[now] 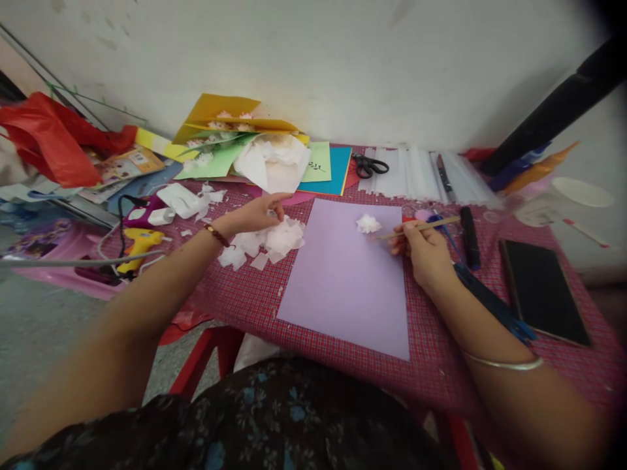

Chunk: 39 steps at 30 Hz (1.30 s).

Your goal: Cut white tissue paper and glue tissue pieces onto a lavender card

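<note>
My right hand (425, 251) is closed around a thin wooden stick (443, 222), its tip near a small white paper flower (368, 224). The flower rests on the upper part of a sheet of purple paper (345, 281). My left hand (257, 214) hovers at the pile of white tissue-paper squares (269, 243), left of the purple sheet. Its index finger is stretched out and the other fingers are bent, with nothing visible held. Whether it touches the squares I cannot tell.
Behind lie folded coloured cards (230, 127), black scissors (369, 166) and clear plastic sleeves (411, 173). A yellow glue gun (140, 249) with cables sits at the left by a pink basket (78, 277). A black marker (470, 238) and a dark tablet-like slab (543, 290) lie right.
</note>
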Tool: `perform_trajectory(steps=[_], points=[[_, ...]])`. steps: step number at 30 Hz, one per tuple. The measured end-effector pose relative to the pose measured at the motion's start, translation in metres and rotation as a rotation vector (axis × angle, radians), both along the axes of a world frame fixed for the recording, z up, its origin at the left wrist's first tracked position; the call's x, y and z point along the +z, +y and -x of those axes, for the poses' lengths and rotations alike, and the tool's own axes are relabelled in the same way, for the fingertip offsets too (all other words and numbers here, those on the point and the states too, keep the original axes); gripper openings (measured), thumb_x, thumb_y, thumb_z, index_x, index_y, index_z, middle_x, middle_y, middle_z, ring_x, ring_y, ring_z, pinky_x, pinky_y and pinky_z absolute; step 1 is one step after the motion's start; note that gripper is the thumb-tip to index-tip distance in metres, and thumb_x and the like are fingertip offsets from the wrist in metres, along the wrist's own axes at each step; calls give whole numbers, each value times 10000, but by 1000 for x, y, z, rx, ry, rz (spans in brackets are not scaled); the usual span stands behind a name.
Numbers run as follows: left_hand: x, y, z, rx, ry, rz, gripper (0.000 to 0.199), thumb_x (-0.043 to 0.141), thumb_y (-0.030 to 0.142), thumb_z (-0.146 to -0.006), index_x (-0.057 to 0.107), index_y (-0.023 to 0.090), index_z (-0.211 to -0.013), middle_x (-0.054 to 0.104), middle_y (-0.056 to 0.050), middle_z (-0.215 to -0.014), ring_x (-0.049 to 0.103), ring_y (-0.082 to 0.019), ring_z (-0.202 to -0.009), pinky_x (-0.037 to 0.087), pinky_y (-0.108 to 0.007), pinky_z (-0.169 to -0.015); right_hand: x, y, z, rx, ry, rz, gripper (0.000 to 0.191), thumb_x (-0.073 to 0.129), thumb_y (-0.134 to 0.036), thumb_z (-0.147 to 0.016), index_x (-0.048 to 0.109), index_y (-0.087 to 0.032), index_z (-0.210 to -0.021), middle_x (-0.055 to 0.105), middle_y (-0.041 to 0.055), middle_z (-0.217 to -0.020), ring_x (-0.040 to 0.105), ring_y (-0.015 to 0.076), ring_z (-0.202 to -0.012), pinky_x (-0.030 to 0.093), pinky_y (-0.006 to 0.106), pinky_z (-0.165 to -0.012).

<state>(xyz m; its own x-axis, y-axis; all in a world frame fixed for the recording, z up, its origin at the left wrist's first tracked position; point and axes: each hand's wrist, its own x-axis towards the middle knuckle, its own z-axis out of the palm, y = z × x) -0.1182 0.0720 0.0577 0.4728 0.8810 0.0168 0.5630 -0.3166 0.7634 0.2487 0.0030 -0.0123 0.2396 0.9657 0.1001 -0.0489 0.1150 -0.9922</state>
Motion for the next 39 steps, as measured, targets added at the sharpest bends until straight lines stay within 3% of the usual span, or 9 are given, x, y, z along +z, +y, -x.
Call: perform_trajectory(steps=[7,10,12,17,26,31,39], points=[[11,-2,2,136,-196,118,547,650,54,-700,620,156,-1237,635,12,-722,570,-107,-614,424,-222,-570,1,0,1,8,-12,-5,351,705,-617,-790,664,-274,-728,664,45,-596,567,189,-455,454,368,-458],[5,1,0,238,-112,53,407,697,92,-707,671,157,-1108,622,11,-658,543,-108,-552,374,-227,-514,0,1,1,13,-21,-17,357,704,-631,-787,656,-283,-725,663,44,-589,561,192,-441,454,374,-447],[-2,3,-5,297,-37,93,383,742,104,-688,676,153,-1062,594,26,-592,500,-106,-488,320,-229,-470,0,1,1,15,-18,-27,354,706,-631,-786,654,-285,-728,661,43,-582,560,194,-436,454,375,-438],[-8,2,-15,287,-32,224,459,704,7,-671,654,141,-1107,565,54,-575,445,-78,-461,289,-210,-469,0,2,2,8,-16,-36,377,713,-639,-770,652,-270,-716,653,28,-556,553,173,-412,441,355,-425],[31,-13,-14,225,-327,282,501,755,95,-660,653,174,-1143,634,-5,-690,558,-101,-553,406,-212,-513,1,3,4,-1,38,-15,362,731,-593,-773,647,-246,-711,639,2,-552,533,130,-404,424,295,-420],[40,-29,-42,99,-377,332,575,697,42,-661,653,208,-1210,662,-20,-763,591,-114,-609,422,-222,-529,9,3,5,-16,43,16,344,675,-539,-855,614,-223,-735,628,-17,-551,520,113,-390,413,261,-400],[32,-24,-116,-25,-393,305,486,694,-35,-648,709,159,-1093,656,5,-699,581,-85,-600,431,-204,-576,13,6,1,-117,-5,9,242,582,-328,-960,588,-199,-756,608,-49,-538,538,87,-405,438,218,-441]])
